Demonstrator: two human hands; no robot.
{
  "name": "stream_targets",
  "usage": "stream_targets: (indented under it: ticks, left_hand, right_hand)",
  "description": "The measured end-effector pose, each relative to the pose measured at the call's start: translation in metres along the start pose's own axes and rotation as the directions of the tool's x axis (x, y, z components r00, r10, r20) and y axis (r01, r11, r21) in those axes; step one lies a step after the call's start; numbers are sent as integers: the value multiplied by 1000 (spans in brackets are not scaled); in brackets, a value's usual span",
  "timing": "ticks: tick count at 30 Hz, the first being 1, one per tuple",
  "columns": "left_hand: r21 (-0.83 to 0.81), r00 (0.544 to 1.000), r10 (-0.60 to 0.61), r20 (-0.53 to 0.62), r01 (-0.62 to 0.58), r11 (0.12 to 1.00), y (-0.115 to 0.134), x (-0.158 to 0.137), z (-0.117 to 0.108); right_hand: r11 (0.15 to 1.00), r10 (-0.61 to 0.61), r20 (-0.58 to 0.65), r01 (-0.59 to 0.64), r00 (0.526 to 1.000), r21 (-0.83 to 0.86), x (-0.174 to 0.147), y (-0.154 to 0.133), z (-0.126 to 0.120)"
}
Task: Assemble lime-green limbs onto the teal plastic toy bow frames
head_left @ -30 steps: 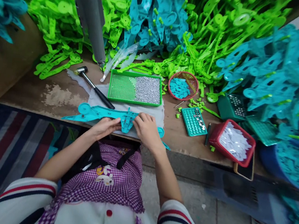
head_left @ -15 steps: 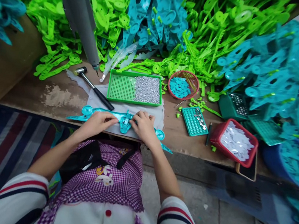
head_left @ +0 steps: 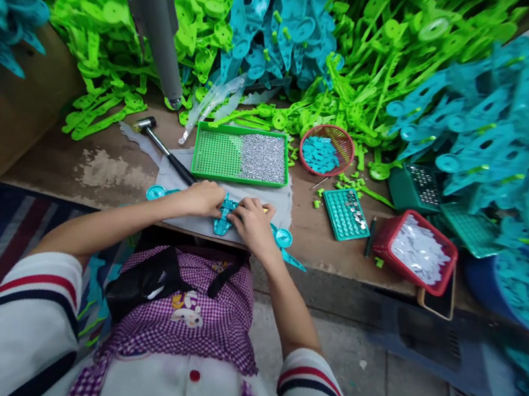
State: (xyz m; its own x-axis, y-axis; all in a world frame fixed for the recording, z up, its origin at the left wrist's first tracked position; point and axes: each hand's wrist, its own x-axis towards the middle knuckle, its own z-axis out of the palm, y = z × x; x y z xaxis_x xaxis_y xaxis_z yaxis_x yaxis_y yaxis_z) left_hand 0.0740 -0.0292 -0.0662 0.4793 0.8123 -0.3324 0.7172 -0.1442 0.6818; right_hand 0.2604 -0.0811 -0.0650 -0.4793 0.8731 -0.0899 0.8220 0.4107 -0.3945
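Observation:
A long turquoise plastic part (head_left: 223,223), with round ends and a wider middle, lies along the front of the table on a grey cloth (head_left: 283,211). My left hand (head_left: 204,199) is closed at the left side of its middle, fingertips against the part. From the right, my right hand (head_left: 251,221) grips the part close to its middle with curled fingers. Beyond the hands stands a green tray (head_left: 216,153), partly filled with small silvery metal pieces. A hammer (head_left: 166,150) lies left of the tray, its handle end near my left hand.
A grey power screwdriver (head_left: 158,27) hangs at the upper left. Right of the tray are a red basket (head_left: 348,161) of turquoise pieces, a turquoise tray (head_left: 336,216) and a red bin (head_left: 445,280) of white pieces. Green and turquoise parts (head_left: 282,20) are heaped behind.
My left hand has moved right and up onto the middle of the turquoise part, its forearm swinging across. My right hand stays nearly in place. The screwdriver hangs slightly higher.

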Motion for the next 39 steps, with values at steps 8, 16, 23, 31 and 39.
stream_targets:
  ticks: [8, 16, 23, 31, 39]
  left_hand:
    - [101, 993, 108, 55, -114, 988, 1, -9, 0]
    - [331, 947, 238, -215, -159, 930, -29, -53, 7]
    - [233, 924, 252, -287, -187, 954, -32, -51, 15]
    - [-22, 946, 193, -261, -206, 978, -41, -62, -2]
    - [14, 939, 168, -301, -172, 985, -44, -68, -5]
  right_hand:
    - [990, -13, -14, 15, 1000, 143, -6, 9, 2]
    - [943, -214, -78, 226, 974, 243, -15, 25, 3]
    - [974, -181, -52, 187, 982, 130, 0, 19, -3]
    - [938, -195, -100, 216, 976, 272, -4, 21, 5]
    - [937, -310, -30, 311, 950, 158, -4, 24, 5]
